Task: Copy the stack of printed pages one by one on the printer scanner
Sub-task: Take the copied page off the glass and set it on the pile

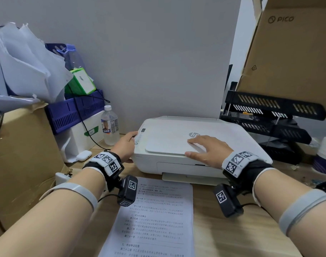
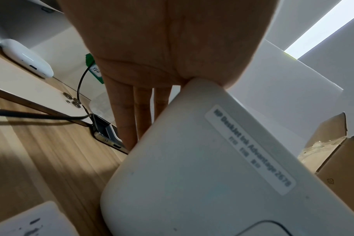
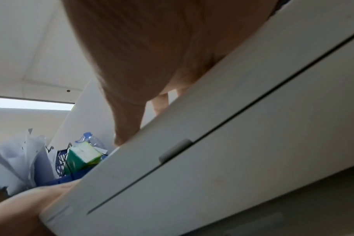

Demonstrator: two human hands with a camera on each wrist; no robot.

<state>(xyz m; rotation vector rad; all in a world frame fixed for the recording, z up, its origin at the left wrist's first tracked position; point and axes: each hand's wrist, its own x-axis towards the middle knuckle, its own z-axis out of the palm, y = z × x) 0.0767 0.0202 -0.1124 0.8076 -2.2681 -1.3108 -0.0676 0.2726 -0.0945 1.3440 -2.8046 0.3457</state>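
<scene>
A white plastic printer [image 1: 195,151] with smooth, round corners sat on the pale wooden tabletop [image 1: 223,229], and its flat scanner lid [image 1: 169,140] lay shut on top. The right hand [image 1: 208,151] rested flat on the lid near the grey logo, with straight fingers [image 1: 195,140] spread out, so its grip was wide and held nothing. The thumb sat at the front edge of the lid. The left hand [image 1: 125,145] was against the left front corner of the printer. In the left wrist view its palm [image 2: 172,47] touched the round corner and its long fingers [image 2: 125,111] pointed straight down the side, so that grip was wide too and held nothing. One finger lay on top by the small buttons [image 1: 138,140]. The printed pages [image 1: 154,219] lay flat on the tabletop just in front of the printer, between the two arms. They were thin white sheets with rows of small black writing. A clear plastic water bottle [image 1: 110,127] with a white cap stood left of the printer. A small, smooth white earbud case [image 1: 84,155] lay near it. Blue plastic baskets [image 1: 75,110] with slots held crumpled paper and a green box [image 1: 81,81]. Black slotted trays [image 1: 269,112] stood to the right, under a brown cardboard box [image 1: 292,58].
</scene>
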